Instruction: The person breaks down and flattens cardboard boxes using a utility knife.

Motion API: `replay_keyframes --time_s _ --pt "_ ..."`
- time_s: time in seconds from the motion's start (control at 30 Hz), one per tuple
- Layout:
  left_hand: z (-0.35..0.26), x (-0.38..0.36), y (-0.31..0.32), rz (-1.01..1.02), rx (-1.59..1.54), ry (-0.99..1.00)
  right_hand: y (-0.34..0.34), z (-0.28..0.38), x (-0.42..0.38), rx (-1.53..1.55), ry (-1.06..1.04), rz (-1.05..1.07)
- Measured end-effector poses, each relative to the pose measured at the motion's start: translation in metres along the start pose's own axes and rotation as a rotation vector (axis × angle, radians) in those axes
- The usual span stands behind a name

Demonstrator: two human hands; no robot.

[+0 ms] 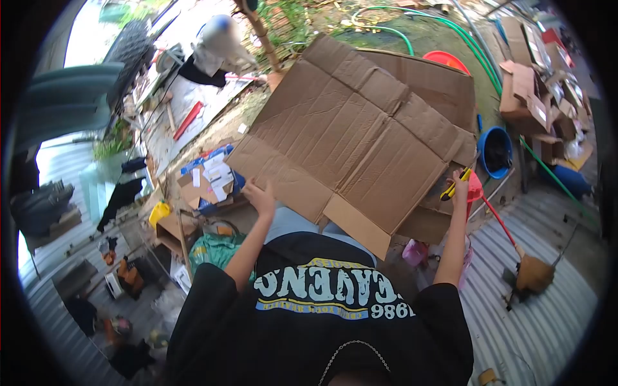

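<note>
A large flattened cardboard box (360,138) with crease lines lies across the middle in front of me, tilted, its near flap (357,225) reaching toward my lap. My left hand (259,196) is at its near left edge, thumb and fingers apart, fingertips right at the edge. At the right side, my right hand (459,186) is closed around a yellow and black utility knife (449,190), close to the cardboard's right edge. More cardboard (441,90) lies beneath and behind the large sheet.
A blue bucket (495,152) and red dustpan (474,188) stand at right; opened boxes (524,96) pile behind. Small boxes (215,174) and a green bag (215,249) lie left. Another person (219,48) is at upper left. A green hose (476,45) curves behind.
</note>
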State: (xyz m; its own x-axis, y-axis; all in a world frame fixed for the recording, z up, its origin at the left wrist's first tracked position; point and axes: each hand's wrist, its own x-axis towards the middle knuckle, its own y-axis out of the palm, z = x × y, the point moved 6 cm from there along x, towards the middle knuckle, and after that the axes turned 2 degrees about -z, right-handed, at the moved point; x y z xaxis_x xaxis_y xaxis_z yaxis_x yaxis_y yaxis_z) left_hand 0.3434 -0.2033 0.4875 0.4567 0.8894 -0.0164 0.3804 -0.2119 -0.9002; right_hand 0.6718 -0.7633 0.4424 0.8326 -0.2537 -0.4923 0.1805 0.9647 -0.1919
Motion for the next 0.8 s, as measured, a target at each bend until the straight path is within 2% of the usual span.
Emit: replay_keyframes --time_s 0.03,0.07,0.1,0.13,0.17,0.23,0.27,0.3,0.37,0.4,0.43,0.5,0.53,0.57,0.63,0.67,0.7,0.77,0.8 --pt "0.044 0.006 0.001 -0.060 0.099 -0.272 0.011 0.005 0.009 0.001 0.041 0.031" --pt "0.053 0.006 -0.008 -0.076 0.102 -0.302 0.015 0.003 0.020 0.040 0.099 0.001" --pt "0.073 -0.010 0.012 0.306 -0.439 -0.751 0.019 -0.001 0.033 0.078 0.155 -0.030" --pt "0.062 -0.036 0.031 0.694 -1.015 -1.148 0.023 0.000 0.046 0.066 0.150 -0.002" --pt "0.065 -0.040 0.032 0.673 -1.030 -1.157 0.023 -0.007 0.057 0.104 0.210 0.012" --pt "0.047 -0.043 0.048 0.851 -1.068 -0.841 0.025 -0.009 0.062 0.139 0.264 0.025" --pt "0.024 -0.037 0.036 0.819 -1.102 -0.740 0.024 -0.006 0.060 0.114 0.236 0.022" --pt "0.007 -0.036 0.035 0.822 -1.111 -0.744 0.021 -0.003 0.059 0.089 0.207 0.017" --pt "-0.033 -0.022 0.036 0.759 -1.223 -0.630 0.020 -0.001 0.055 0.084 0.211 0.004" --pt "-0.056 -0.015 0.030 0.772 -1.121 -0.540 0.022 0.001 0.050 0.058 0.174 -0.015" --pt "-0.064 -0.011 0.044 0.782 -1.126 -0.537 0.021 0.005 0.048 0.032 0.138 -0.036" --pt "-0.062 0.009 0.076 0.584 -0.686 -0.310 0.014 -0.003 0.051 -0.011 0.158 0.005" --pt "-0.037 0.017 0.104 0.368 -0.407 -0.380 0.015 -0.006 0.050 -0.032 0.160 0.027" --pt "-0.037 0.021 0.123 0.386 -0.409 -0.378 0.018 -0.009 0.048 -0.054 0.165 0.048" --pt "-0.031 0.017 0.151 0.331 -0.695 -0.645 0.021 -0.007 0.039 -0.110 0.173 0.042" --pt "-0.040 0.023 0.153 0.292 -0.763 -0.505 0.022 -0.007 0.038 -0.085 0.148 0.058" --pt "-0.042 0.023 0.160 0.303 -0.763 -0.511 0.023 -0.005 0.037 -0.059 0.125 0.075" --pt "-0.033 0.018 0.163 0.206 -0.643 -0.699 0.022 -0.005 0.039 -0.041 0.131 0.066" --pt "-0.041 0.020 0.154 0.208 -0.639 -0.709 0.019 -0.003 0.042 -0.073 0.100 0.011"
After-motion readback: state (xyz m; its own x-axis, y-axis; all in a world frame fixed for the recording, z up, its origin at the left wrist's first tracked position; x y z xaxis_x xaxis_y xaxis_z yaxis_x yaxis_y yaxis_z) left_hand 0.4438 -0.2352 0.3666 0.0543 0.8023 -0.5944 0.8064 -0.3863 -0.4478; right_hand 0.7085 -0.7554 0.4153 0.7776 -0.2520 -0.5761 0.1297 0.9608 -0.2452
